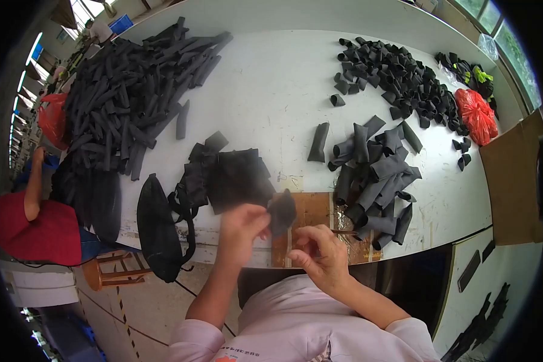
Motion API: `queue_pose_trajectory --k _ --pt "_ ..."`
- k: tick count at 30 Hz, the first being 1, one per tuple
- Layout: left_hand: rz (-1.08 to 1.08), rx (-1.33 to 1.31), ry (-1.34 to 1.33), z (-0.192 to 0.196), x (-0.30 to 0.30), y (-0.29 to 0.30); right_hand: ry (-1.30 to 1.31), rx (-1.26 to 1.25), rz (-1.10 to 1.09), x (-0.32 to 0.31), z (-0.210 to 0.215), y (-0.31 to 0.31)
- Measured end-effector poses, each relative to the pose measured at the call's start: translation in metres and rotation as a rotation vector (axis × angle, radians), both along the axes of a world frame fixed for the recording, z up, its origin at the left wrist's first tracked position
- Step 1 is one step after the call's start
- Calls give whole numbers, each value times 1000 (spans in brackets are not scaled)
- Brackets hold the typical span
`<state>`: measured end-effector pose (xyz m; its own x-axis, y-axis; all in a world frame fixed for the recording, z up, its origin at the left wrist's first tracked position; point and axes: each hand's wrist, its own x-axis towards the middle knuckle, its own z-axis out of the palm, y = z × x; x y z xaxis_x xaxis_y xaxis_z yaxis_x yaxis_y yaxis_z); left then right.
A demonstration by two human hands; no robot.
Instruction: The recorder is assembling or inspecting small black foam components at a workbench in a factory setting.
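One dark fabric piece (282,212) in hand, many more in heaps.
The left hand (242,226) has its grip pinching the piece by its edge above the brown board (312,208), at the near side of the counter (253,78); the right hand (326,248) curls just beside it, and whether its grip holds anything I cannot tell. The held piece seems mid-handling. Long strips (114,96) lie heaped at left, a flat stack (238,178) nearer, tubes (377,172) and small rings (413,84) at right; plenty appears left, though which heaps are done is unclear.
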<state>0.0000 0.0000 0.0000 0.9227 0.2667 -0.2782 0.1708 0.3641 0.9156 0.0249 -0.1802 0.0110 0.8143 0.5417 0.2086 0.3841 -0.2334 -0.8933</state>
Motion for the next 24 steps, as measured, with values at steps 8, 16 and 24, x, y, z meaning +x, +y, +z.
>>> queue_pose_trajectory --k 8,16,24 --pt "297 1013 -321 7 -7 -67 -117 32 -157 13 5 0" --pt "131 271 -119 -5 -13 -63 56 55 -225 5 -6 3" --pt "301 1013 -273 -15 -22 -72 -235 -160 -156 7 -7 10"
